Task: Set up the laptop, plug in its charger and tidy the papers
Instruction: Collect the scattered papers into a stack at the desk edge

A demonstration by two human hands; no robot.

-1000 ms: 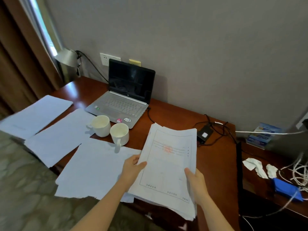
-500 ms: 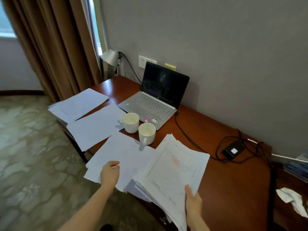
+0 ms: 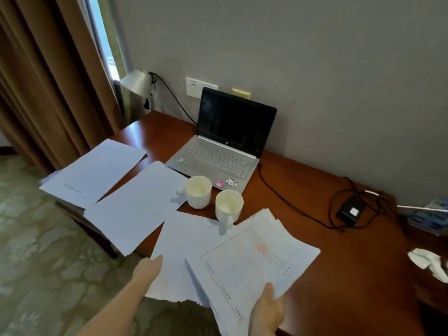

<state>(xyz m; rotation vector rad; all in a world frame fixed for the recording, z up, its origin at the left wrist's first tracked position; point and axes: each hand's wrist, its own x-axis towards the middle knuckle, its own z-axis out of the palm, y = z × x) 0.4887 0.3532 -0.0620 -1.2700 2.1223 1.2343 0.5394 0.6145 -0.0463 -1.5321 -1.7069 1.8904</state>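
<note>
At desk front, R hand point(image 3: 268, 309) grips paper stack point(image 3: 257, 258); L hand point(image 3: 149, 266) on sheet point(image 3: 184, 241).

Glossy wooden desk point(image 3: 315, 180), matt paper sheets point(image 3: 135, 209)

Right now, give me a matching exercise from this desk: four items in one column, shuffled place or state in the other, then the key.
Items
1. laptop
2. printed stack
3. power brick
4. two white mugs

Place or state
A. among coiled black cable on the desk, toward its right end
B. lid open, screen dark, by the wall
C. held by the right hand
D. side by side in front of the laptop

Pairs: 1-B, 2-C, 3-A, 4-D
</note>
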